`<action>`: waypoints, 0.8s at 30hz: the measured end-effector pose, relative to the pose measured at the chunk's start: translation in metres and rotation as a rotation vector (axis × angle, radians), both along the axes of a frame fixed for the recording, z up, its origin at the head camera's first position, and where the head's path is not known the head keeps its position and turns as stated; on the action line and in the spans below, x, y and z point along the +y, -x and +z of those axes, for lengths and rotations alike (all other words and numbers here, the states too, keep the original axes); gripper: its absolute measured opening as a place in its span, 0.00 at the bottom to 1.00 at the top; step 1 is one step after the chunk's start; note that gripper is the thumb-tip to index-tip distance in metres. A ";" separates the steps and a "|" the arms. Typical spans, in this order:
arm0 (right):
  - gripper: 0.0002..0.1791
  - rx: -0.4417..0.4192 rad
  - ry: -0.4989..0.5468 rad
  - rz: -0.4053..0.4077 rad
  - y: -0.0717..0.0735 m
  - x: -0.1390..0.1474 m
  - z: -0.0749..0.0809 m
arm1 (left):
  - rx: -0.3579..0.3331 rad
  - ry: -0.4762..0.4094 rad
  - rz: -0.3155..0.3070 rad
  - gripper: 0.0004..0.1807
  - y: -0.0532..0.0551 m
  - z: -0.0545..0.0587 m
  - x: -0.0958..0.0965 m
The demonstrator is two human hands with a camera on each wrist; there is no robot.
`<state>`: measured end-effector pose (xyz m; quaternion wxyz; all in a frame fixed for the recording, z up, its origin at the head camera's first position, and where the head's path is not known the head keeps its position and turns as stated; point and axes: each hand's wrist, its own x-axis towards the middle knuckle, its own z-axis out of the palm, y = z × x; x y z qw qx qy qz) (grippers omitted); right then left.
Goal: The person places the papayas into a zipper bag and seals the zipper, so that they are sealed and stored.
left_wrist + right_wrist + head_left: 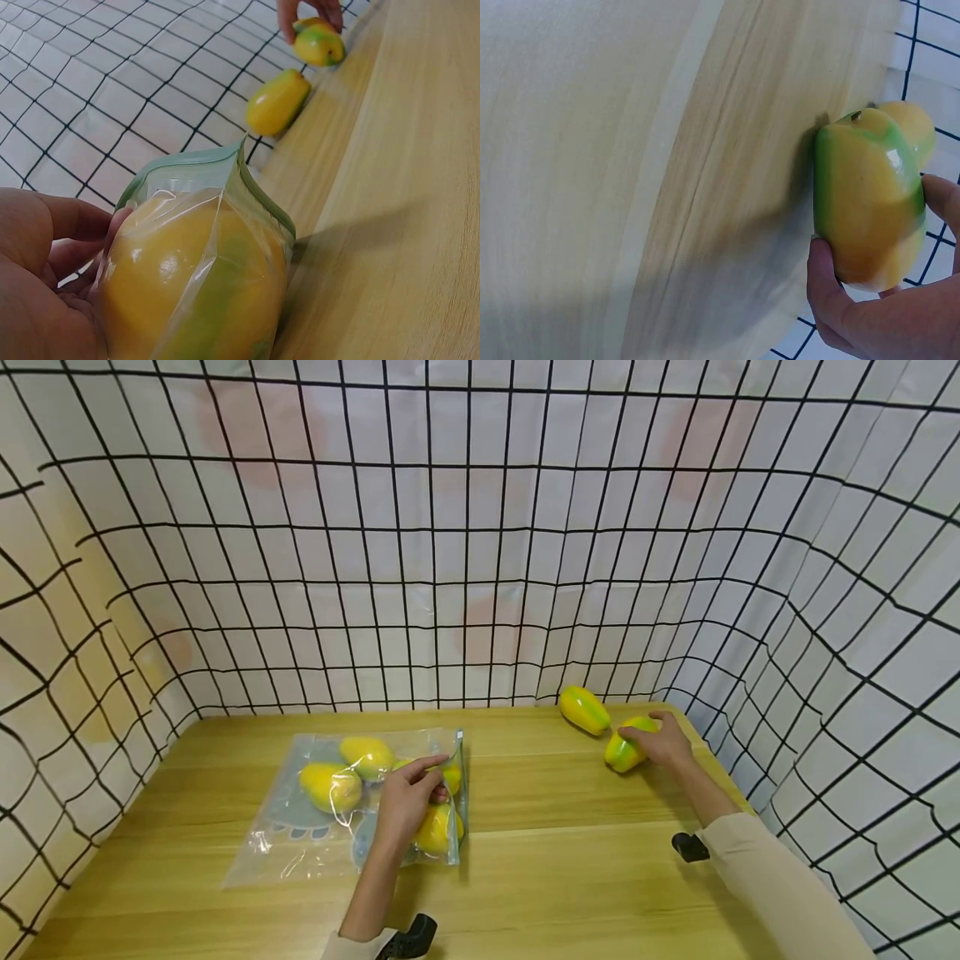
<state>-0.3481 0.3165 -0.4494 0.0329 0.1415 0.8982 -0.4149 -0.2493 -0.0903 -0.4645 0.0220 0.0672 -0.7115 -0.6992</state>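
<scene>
On the left of the table lies a clear zip bag (pixel 258 856) with several yellow mangoes (pixel 330 787) inside. My left hand (pixel 408 797) grips the bag near its mouth, fingers curled at the edge. In the left wrist view, a bagged mango (pixel 195 277) with a green patch sits right beside those fingers, under the pale green zip strip (pixel 187 157). At the far right, my right hand (pixel 666 743) holds a yellow-green mango (pixel 870 199) between thumb and fingers. Just beyond it, another loose mango (pixel 585 710) rests near the back edge.
White cloth with a black grid (pixel 495 560) rises behind the wooden table (pixel 540 877) and along both sides. Dark wrist devices (pixel 411 937) sit on both sleeves.
</scene>
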 end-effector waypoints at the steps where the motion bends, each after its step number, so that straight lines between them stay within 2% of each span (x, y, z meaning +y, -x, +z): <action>1: 0.52 0.005 -0.002 0.005 -0.001 -0.001 0.001 | 0.002 0.002 -0.001 0.14 0.000 0.000 0.000; 7: 0.52 0.024 -0.002 0.041 -0.006 -0.006 0.010 | 0.021 0.010 -0.006 0.14 -0.002 0.002 -0.001; 11: 0.51 0.036 -0.009 0.094 -0.010 -0.013 0.016 | 0.016 0.005 -0.005 0.14 -0.002 0.002 -0.002; 24: 0.46 0.117 -0.004 0.210 -0.024 -0.049 0.028 | 0.006 0.004 -0.009 0.14 -0.001 0.001 -0.002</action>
